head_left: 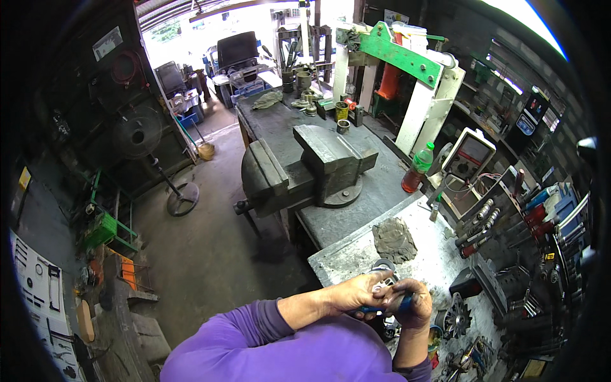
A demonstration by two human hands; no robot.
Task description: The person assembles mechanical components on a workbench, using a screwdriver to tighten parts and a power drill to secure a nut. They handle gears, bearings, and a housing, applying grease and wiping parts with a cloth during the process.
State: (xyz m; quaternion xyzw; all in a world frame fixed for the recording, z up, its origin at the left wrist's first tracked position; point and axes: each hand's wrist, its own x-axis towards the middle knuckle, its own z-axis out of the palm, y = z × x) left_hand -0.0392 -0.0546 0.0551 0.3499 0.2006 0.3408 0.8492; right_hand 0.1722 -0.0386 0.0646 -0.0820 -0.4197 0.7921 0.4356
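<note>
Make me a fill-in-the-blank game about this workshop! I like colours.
The person's shirt is ____.
The bottle has a ____ cap.
The standing fan is on the picture's ____ side.
The left hand and right hand are close ____, not apart.

Missing words: purple; green; left; together.

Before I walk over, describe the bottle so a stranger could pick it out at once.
Find the big metal vise on the dark workbench, then look right, to the bench's far-right side. The bottle stands there, just left of the white-rimmed meter. Its green cap and red lower part set it apart from the grey vise and that boxy meter.
</note>
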